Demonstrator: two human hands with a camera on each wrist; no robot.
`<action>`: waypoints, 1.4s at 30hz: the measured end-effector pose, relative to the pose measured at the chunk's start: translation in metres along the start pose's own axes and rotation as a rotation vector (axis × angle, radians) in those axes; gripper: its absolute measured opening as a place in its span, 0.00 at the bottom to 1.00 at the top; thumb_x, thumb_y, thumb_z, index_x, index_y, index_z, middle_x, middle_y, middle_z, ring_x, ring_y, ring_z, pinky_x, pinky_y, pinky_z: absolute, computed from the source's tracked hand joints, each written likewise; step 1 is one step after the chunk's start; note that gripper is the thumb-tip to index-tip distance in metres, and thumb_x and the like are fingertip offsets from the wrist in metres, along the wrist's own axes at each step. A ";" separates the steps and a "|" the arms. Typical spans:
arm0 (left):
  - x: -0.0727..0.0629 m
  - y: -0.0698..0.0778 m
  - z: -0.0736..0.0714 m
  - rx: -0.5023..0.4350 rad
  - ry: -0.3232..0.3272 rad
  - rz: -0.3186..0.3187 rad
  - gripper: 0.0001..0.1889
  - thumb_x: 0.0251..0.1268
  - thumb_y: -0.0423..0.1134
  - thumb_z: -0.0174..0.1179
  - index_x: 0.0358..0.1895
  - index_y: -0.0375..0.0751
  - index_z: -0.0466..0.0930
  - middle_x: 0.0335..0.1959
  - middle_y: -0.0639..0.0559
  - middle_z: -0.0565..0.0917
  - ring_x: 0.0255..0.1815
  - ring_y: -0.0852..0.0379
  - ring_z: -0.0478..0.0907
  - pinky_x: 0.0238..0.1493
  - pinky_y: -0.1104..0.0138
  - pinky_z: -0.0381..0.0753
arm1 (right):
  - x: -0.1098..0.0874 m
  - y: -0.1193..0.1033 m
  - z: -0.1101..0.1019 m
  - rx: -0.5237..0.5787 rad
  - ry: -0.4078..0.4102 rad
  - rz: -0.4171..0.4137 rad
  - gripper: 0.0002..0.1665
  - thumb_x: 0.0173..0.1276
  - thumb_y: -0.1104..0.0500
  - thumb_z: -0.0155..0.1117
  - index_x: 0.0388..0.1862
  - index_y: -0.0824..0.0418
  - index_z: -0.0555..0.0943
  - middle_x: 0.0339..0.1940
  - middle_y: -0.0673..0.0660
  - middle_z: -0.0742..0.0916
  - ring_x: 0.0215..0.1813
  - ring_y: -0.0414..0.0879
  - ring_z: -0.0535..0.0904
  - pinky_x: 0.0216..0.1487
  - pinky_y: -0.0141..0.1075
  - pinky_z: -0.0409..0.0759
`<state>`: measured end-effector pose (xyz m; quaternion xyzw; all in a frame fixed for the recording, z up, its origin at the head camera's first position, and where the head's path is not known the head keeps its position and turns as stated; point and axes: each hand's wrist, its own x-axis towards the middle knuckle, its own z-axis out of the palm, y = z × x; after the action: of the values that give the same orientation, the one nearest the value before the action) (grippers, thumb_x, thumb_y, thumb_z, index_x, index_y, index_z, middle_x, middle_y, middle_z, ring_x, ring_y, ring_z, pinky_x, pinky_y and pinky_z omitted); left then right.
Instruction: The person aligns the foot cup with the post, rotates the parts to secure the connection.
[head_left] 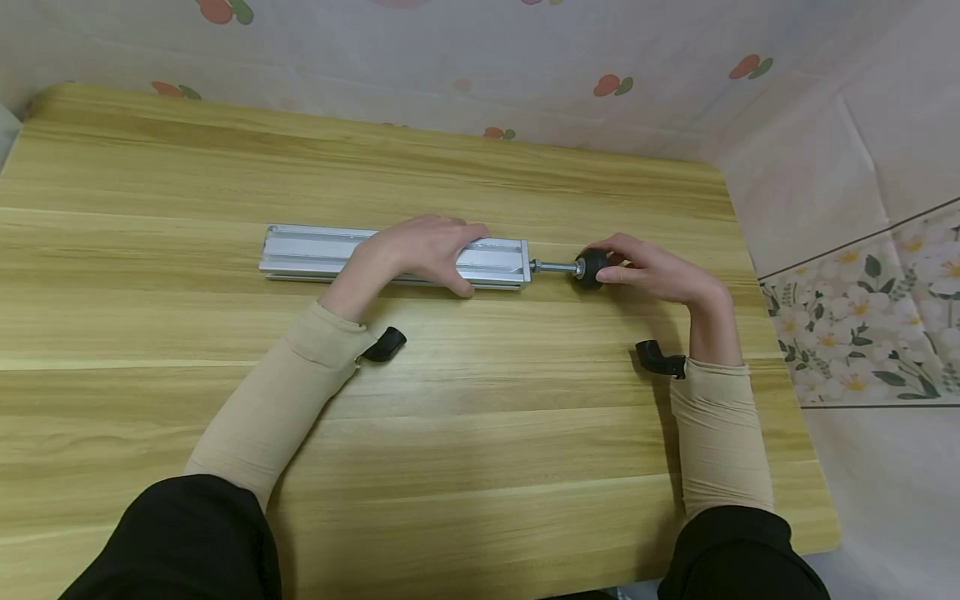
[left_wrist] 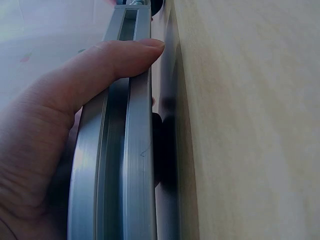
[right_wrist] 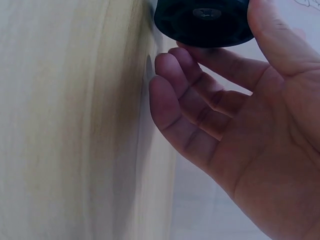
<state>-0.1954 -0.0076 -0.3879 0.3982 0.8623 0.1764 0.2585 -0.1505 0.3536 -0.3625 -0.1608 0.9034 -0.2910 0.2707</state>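
Note:
A long silver aluminium profile [head_left: 315, 252] lies along the table, grooves running its length. My left hand [head_left: 420, 248] grips it from above near its right end; in the left wrist view the thumb [left_wrist: 117, 59] bends across a grooved side. From the profile's right end plate [head_left: 525, 262] a threaded rod [head_left: 558, 267] with a nut sticks out, ending in a round black levelling foot [head_left: 591, 268]. My right hand [head_left: 656, 271] pinches that foot by its rim between thumb and fingers. The right wrist view shows the foot's dark underside [right_wrist: 202, 30], while the other fingers curl loosely below.
The wood-grain table [head_left: 487, 433] reaches back to a pale wall covering [head_left: 337, 67] with fruit prints. Its right edge runs beside a flowered panel [head_left: 862, 317]. Black wrist mounts [head_left: 385, 344] project from both beige sleeves [head_left: 720, 433].

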 end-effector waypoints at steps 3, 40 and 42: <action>0.000 0.000 0.000 0.002 0.000 0.001 0.45 0.59 0.55 0.69 0.78 0.44 0.61 0.67 0.45 0.78 0.68 0.46 0.75 0.76 0.48 0.66 | 0.000 0.001 -0.001 0.015 -0.016 0.020 0.31 0.79 0.56 0.58 0.78 0.58 0.68 0.71 0.60 0.75 0.66 0.51 0.73 0.58 0.24 0.70; -0.001 -0.001 0.000 0.002 -0.001 0.000 0.46 0.60 0.55 0.69 0.79 0.44 0.60 0.67 0.45 0.78 0.68 0.46 0.74 0.76 0.48 0.66 | 0.003 0.001 0.000 0.029 0.041 0.019 0.29 0.73 0.60 0.67 0.70 0.62 0.73 0.62 0.61 0.80 0.56 0.39 0.77 0.52 0.24 0.74; -0.001 -0.001 0.000 -0.001 0.001 0.000 0.45 0.60 0.55 0.69 0.78 0.45 0.60 0.66 0.45 0.79 0.67 0.46 0.75 0.75 0.49 0.66 | 0.001 0.001 0.000 0.020 0.040 0.014 0.27 0.75 0.60 0.64 0.71 0.62 0.74 0.62 0.61 0.80 0.56 0.39 0.76 0.53 0.24 0.73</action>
<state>-0.1955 -0.0089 -0.3882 0.3980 0.8623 0.1768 0.2584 -0.1518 0.3541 -0.3632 -0.1458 0.9068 -0.3014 0.2561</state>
